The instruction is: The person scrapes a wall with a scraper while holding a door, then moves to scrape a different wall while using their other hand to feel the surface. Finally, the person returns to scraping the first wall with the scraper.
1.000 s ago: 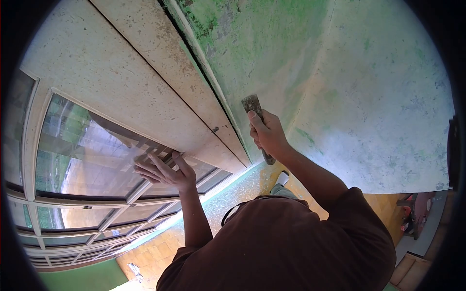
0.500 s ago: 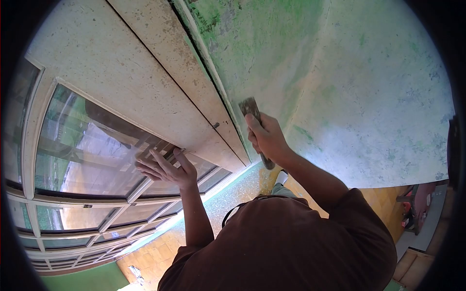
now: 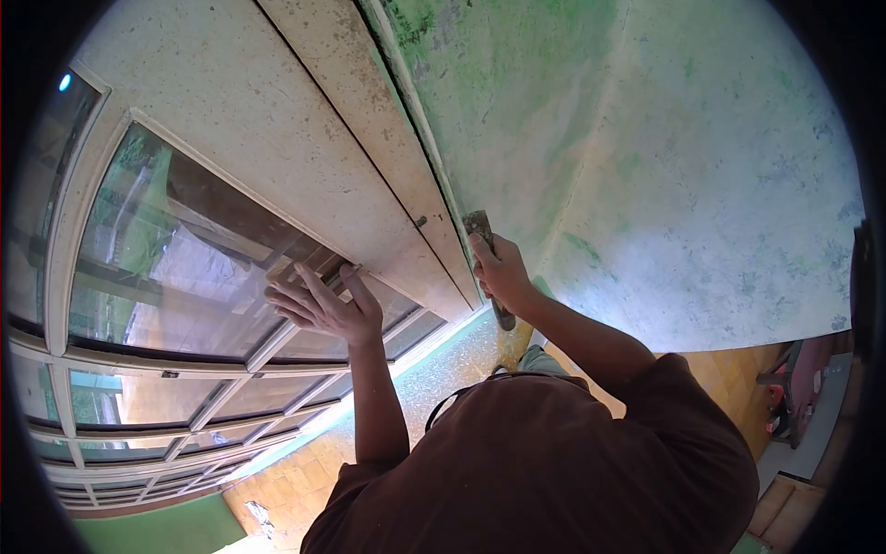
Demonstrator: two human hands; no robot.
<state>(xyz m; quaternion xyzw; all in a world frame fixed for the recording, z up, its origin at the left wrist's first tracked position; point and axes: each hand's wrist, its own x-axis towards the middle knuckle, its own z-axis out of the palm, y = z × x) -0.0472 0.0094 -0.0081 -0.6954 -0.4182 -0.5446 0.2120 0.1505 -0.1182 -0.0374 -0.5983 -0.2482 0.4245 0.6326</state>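
A scraper-like tool (image 3: 503,312) with a dark, worn blade is gripped in my right hand (image 3: 503,270). Its blade end points up, close to the green, patchy wall (image 3: 591,185) beside the door frame's edge. My left hand (image 3: 332,305) has its fingers spread and holds nothing; it is at the glass pane (image 3: 203,268) of the white-framed window, near the pale wooden panel (image 3: 305,157). Whether its fingers touch the glass I cannot tell.
Below lies a speckled ledge or floor strip (image 3: 443,369), with yellow-brown floor tiles (image 3: 305,471) beyond it. At the far right stands a dark piece of furniture (image 3: 784,392) with red items. Green wall (image 3: 166,526) shows at the lower left.
The tool and my right hand have shifted slightly down. My left hand has moved a little up and right. The window and panel appear shifted right as the view turned slightly.
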